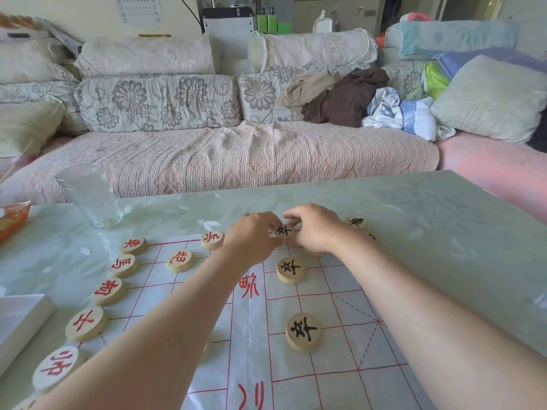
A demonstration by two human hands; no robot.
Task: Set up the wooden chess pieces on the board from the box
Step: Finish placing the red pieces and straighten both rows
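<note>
A thin plastic board with red grid lines lies on the table. Round wooden pieces with red characters line its left edge, and two more red ones sit further in. Black-character pieces stand in a column on the right half. At the board's far edge both hands meet over one black-character piece. My left hand pinches it from the left, and my right hand curls around it from the right. Another black piece lies beyond my right hand.
An empty drinking glass stands at the table's far left. A white box edge shows at the left, an orange packet beyond it. The glass-topped table ends at a sofa with cushions and clothes.
</note>
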